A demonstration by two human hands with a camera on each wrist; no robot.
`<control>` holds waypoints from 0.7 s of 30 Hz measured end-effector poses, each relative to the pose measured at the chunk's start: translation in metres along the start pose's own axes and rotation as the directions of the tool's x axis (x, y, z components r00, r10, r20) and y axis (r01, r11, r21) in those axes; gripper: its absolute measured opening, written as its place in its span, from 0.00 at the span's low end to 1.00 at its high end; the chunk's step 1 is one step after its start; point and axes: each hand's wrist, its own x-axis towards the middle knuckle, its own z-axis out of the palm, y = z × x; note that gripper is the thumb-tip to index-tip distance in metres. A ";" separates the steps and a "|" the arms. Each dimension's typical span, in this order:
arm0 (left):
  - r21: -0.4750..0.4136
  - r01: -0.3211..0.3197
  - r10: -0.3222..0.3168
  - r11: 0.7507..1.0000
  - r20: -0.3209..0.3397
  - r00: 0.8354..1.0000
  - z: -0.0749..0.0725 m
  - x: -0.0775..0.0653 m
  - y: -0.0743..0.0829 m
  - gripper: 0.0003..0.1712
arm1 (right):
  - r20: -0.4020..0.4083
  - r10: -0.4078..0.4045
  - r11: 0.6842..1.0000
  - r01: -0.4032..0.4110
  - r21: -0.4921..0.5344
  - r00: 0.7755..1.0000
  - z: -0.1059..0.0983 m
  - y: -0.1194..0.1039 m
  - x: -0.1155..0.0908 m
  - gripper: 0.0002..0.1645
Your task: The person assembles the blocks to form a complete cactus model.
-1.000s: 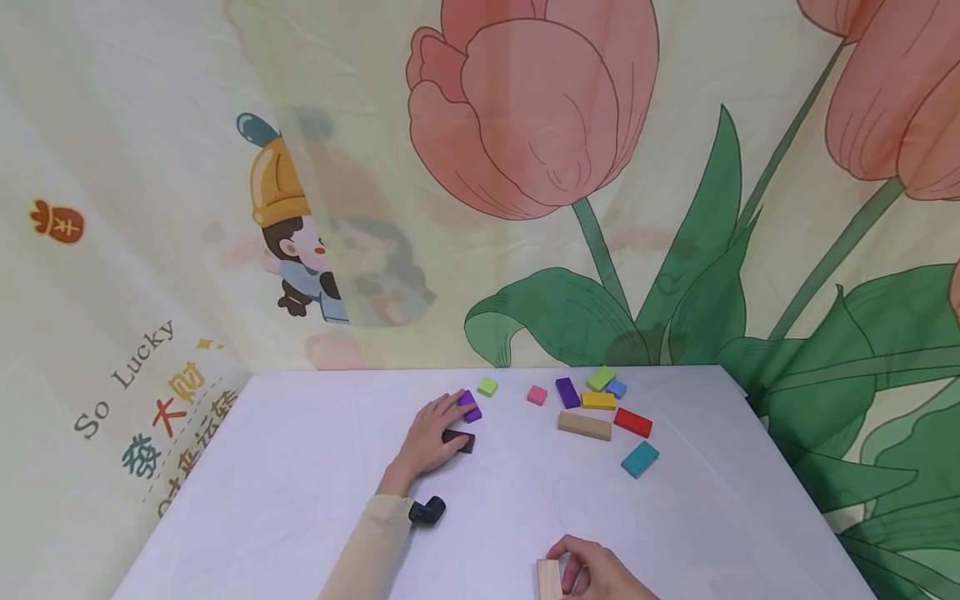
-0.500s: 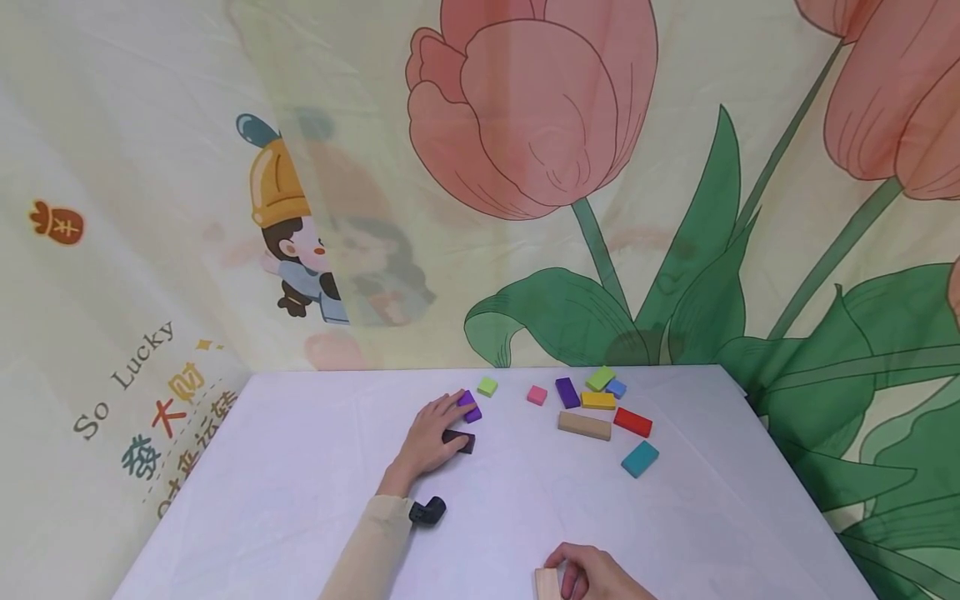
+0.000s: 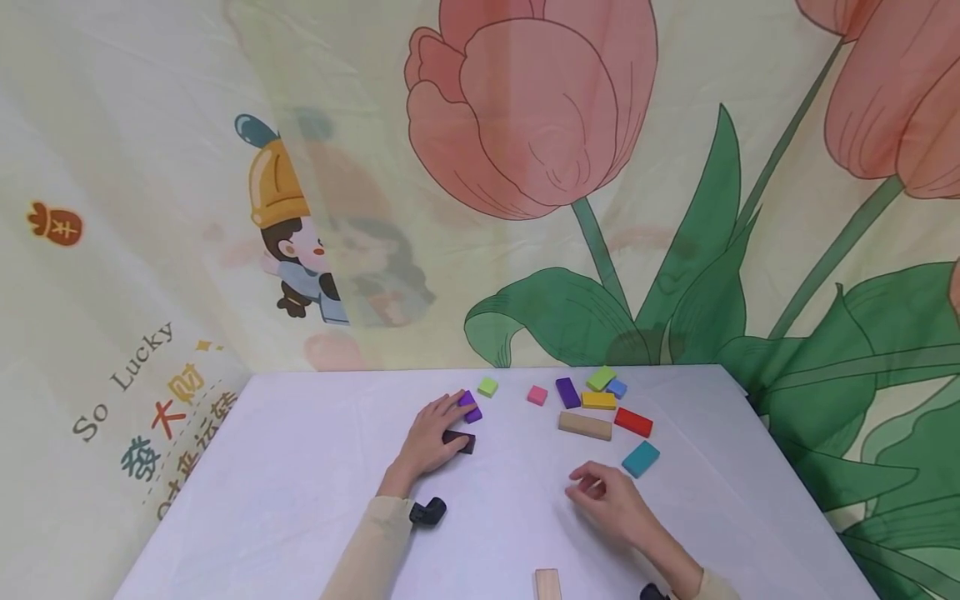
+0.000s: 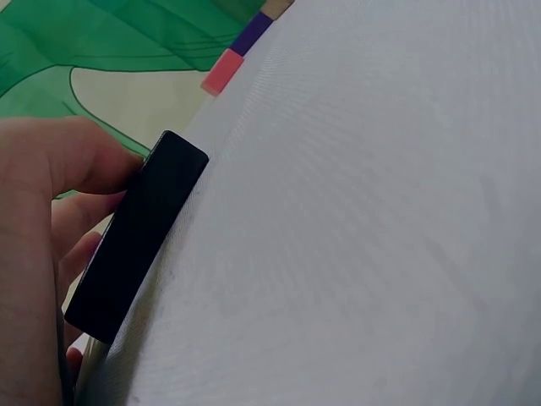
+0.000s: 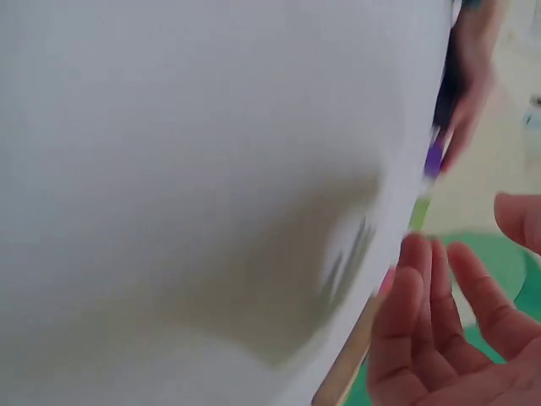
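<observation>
My left hand (image 3: 431, 435) rests on the table's left half, fingers reaching forward over a purple block (image 3: 470, 406). Its thumb lies against a black block (image 3: 465, 442), which shows nearly whole in the left wrist view as a dark bar (image 4: 139, 237) beside the thumb. My right hand (image 3: 611, 504) hovers above the table with fingers loosely bent and nothing between them; the right wrist view shows its spread fingers (image 5: 439, 326). A pale wooden block (image 3: 547, 584) stands at the near edge, partly cut off by the frame, apart from both hands.
Farther back lie a light wooden block (image 3: 585, 426), a red block (image 3: 633, 422), a teal block (image 3: 641, 459), a yellow block (image 3: 598, 401) and a dark purple block (image 3: 567, 392). Smaller pink (image 3: 537, 395), green (image 3: 487, 387) and blue blocks (image 3: 617, 389) sit near the printed backdrop.
The right hand has let go of the pale wooden block at the near edge and moved forward over the table. That block had shifted slightly nearer. The left hand stays put.
</observation>
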 end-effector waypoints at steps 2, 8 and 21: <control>-0.006 0.005 -0.005 1.000 0.004 1.000 -0.001 0.000 0.000 0.33 | -0.077 -0.029 0.999 0.027 -0.024 0.997 -0.007 0.001 0.017 0.12; 0.001 0.005 -0.005 1.000 0.010 1.000 -0.001 0.002 -0.001 0.34 | -0.205 -0.117 0.992 0.104 -0.073 0.972 -0.022 0.010 0.058 0.12; 0.000 0.016 -0.016 1.000 0.020 1.000 0.000 0.000 -0.001 0.33 | -0.192 -0.088 0.969 0.039 -0.245 0.977 -0.031 0.019 0.086 0.13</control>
